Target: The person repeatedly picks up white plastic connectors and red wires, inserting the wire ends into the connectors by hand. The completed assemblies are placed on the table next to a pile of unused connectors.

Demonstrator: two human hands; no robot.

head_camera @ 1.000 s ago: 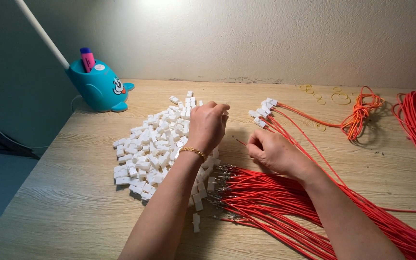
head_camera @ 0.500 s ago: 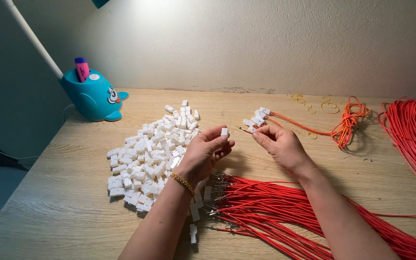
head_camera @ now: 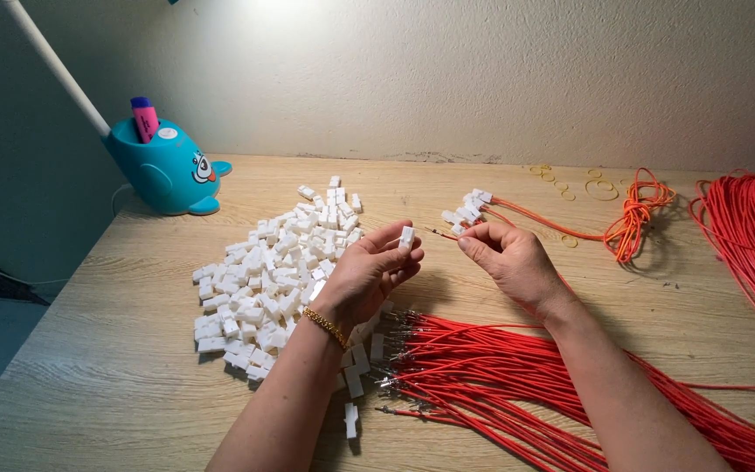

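Wooden table (head_camera: 107,367) by a pale wall holds one big pile of small white plastic plugs (head_camera: 273,271), too many to count, just left of the fingers. One left hand (head_camera: 367,275) pinches one small white plastic plug (head_camera: 406,237) in its fingertips, and one right hand (head_camera: 507,260) pinches one thin red wire (head_camera: 443,234) whose metal tip points at it, close but apart. Below the fingers lies one bundle of red wires (head_camera: 500,385); one blue whale-shaped pen holder (head_camera: 163,166) stands far left.
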